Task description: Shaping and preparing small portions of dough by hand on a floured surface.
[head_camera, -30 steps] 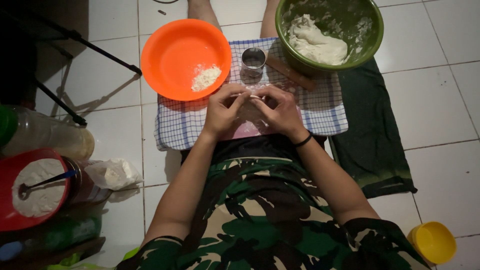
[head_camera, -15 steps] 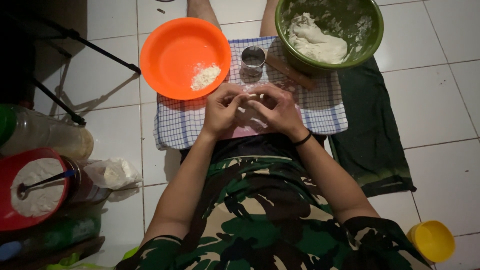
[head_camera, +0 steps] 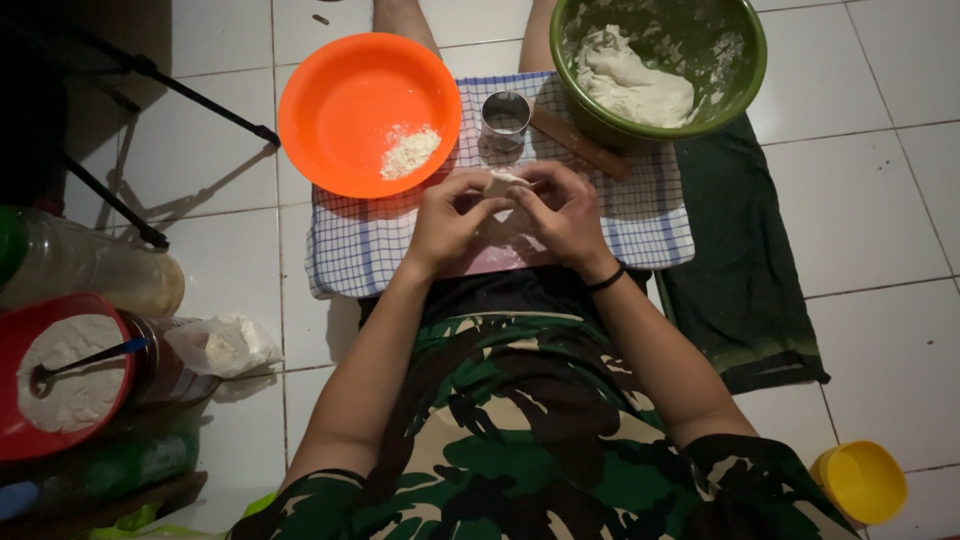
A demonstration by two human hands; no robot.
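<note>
Both hands meet over a checked blue-and-white cloth (head_camera: 370, 250) spread on the white tiled floor (head_camera: 880, 220), and between them sits a small piece of white dough (head_camera: 503, 181). The left hand (head_camera: 450, 218) curls its fingers around the near side of the dough piece, and the right hand (head_camera: 567, 212), with a dark band at the wrist, closes on it from the other side; the grip of each hand is pressed together on the dough, thumbs and fingertips pinching its edge. The dough piece is held just above the cloth, near its far edge, directly in front of a small round metal cutter ring (head_camera: 505, 117) that stands upright on the cloth. To the left of the ring, an orange plastic bowl (head_camera: 340, 90) overlaps the cloth's corner and holds a little heap of white crumbly filling (head_camera: 411, 151). To the right, a green bowl (head_camera: 745, 80) holds a large lump of white dough (head_camera: 630, 85), its inner wall smeared with flour. A wooden rolling pin (head_camera: 580, 147) lies slanted between the ring and the green bowl. A dark green cloth (head_camera: 740, 270) lies under and beside the checked one. At the left edge, a red bowl of flour (head_camera: 60, 375) has a spoon resting in it, and a small yellow cup (head_camera: 860, 483) stands at the lower right.
</note>
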